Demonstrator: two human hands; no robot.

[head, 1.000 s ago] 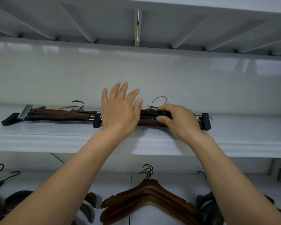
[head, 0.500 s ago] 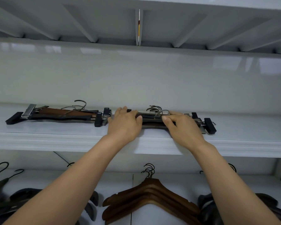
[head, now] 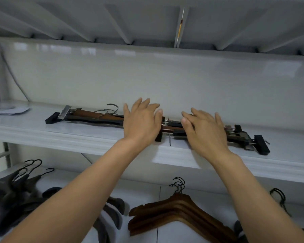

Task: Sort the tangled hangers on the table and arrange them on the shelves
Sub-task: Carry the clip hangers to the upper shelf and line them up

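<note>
Two stacks of brown clip hangers with black clips lie end to end on the upper white shelf [head: 88,137]. The left stack [head: 89,116] is partly hidden by my left hand [head: 140,121], which hovers with straight, spread fingers and holds nothing. My right hand [head: 204,130] is also spread, over the middle of the right stack [head: 242,137]. Whether either hand touches the hangers is unclear.
On the lower shelf lie a stack of brown wooden hangers [head: 175,213] in the middle, dark hangers [head: 19,188] at the left and more dark ones [head: 279,199] at the right. Papers [head: 9,110] rest at the upper shelf's far left. Another shelf's underside runs overhead.
Both hands have let go of the right stack of clip hangers and lifted with fingers spread. The view has shifted so the shelf sits tilted and further right.
</note>
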